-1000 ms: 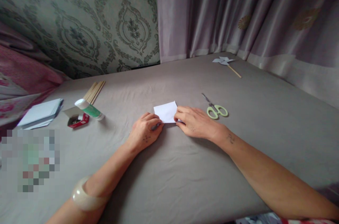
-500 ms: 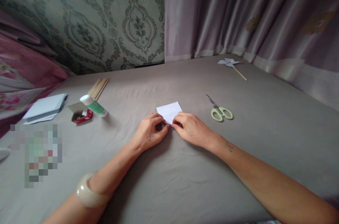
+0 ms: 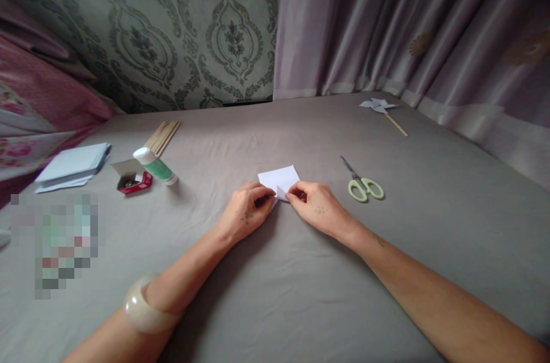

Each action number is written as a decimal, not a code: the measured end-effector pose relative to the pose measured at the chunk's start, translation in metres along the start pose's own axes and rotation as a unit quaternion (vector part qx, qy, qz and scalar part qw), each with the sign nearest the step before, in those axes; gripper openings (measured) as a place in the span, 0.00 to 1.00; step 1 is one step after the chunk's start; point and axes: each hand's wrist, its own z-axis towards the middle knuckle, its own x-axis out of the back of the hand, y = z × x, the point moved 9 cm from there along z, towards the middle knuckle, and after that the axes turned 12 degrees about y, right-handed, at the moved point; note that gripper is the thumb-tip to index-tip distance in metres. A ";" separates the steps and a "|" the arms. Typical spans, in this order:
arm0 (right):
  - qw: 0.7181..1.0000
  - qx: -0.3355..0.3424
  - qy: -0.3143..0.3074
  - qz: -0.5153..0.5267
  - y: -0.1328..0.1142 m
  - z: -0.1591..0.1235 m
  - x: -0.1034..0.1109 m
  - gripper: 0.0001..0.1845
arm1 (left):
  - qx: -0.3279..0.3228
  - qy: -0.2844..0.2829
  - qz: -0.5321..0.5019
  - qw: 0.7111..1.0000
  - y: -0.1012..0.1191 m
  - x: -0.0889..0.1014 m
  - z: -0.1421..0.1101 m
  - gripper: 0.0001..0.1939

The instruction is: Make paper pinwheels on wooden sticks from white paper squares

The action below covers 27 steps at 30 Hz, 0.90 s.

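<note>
A small sheet of white paper [image 3: 279,177] lies in front of me, its near edge between my two hands. A pointed flap of it stands up at that edge. My left hand [image 3: 247,206] pinches the near left part of the paper between thumb and fingers. On the other side, my right hand [image 3: 318,206] has its thumb and fingertips closed on the paper beside the raised flap. Scissors [image 3: 361,182] with pale green handles rest a little to the right of my right hand. My fingers cover parts of the paper's lower edge.
Left of my hands stand a glue stick [image 3: 155,166] and a small red box [image 3: 134,181] with its lid up. Behind them lie several wooden sticks [image 3: 164,137]. A stack of paper [image 3: 73,165] is at far left. A paper pinwheel [image 3: 380,105] lies at the back right.
The near edge of the paper now shows a raised pointed flap, and my right hand has drawn slightly away from my left. The whole view has shifted a little.
</note>
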 end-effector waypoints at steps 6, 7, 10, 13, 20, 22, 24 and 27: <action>0.999 -0.028 0.015 0.006 0.007 0.001 0.000 0.06 | -0.001 -0.001 -0.001 1.000 -0.001 -0.001 0.000 0.10; 0.999 -0.032 0.019 0.005 0.009 0.001 0.000 0.07 | -0.002 -0.001 -0.001 1.000 -0.001 -0.002 -0.001 0.10; 0.999 -0.035 0.028 0.010 0.012 0.001 -0.001 0.09 | -0.005 -0.005 0.000 1.000 -0.002 -0.004 -0.001 0.11; 0.999 -0.029 0.029 0.017 0.012 0.000 -0.003 0.10 | -0.004 -0.009 0.003 1.000 -0.003 -0.006 -0.002 0.12; 0.999 -0.020 0.037 0.003 0.011 0.000 -0.004 0.10 | -0.011 -0.016 0.017 1.000 -0.003 -0.008 -0.003 0.12; 0.999 -0.017 0.039 0.001 0.010 0.000 -0.004 0.10 | -0.012 -0.018 0.020 1.000 -0.002 -0.008 -0.003 0.12; 0.999 -0.015 0.040 0.004 0.010 0.000 -0.004 0.11 | -0.013 -0.017 0.021 1.000 -0.002 -0.008 -0.003 0.13; 0.999 -0.009 0.040 0.009 0.010 0.001 -0.005 0.11 | -0.019 -0.016 0.020 0.999 -0.002 -0.008 -0.003 0.14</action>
